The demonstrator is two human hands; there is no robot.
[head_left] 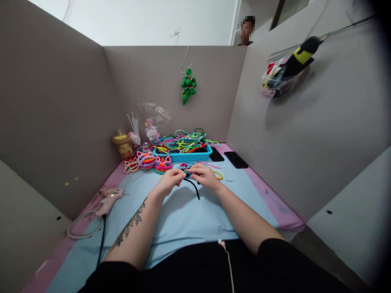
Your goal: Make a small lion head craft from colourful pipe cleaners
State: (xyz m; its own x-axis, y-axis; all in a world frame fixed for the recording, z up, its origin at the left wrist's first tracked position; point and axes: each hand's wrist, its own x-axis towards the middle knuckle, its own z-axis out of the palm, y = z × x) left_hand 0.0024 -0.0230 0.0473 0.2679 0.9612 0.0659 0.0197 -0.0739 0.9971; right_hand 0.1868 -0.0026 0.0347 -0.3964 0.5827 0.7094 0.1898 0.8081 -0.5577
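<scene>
In the middle of the table my left hand (171,180) and my right hand (205,176) meet, fingers pinched at a small blue-and-black coiled piece (187,175). A black pipe cleaner (194,188) trails from it toward me with its end free. Just behind my fingertips lies a blue and red pipe-cleaner piece (184,165), partly hidden by my hands. Yellow-handled scissors (218,175) rest beside my right hand. To the left of my hands sit several pipe-cleaner animal faces with pointed ears, among them a pink and orange one (163,163).
Behind my hands a blue tray (183,157) is heaped with colourful pipe cleaners (183,142). Two dark phones, one a black phone (236,160), lie at the right. A pink glue gun (110,201) with its cable is at the left. Grey partitions (210,89) enclose the table.
</scene>
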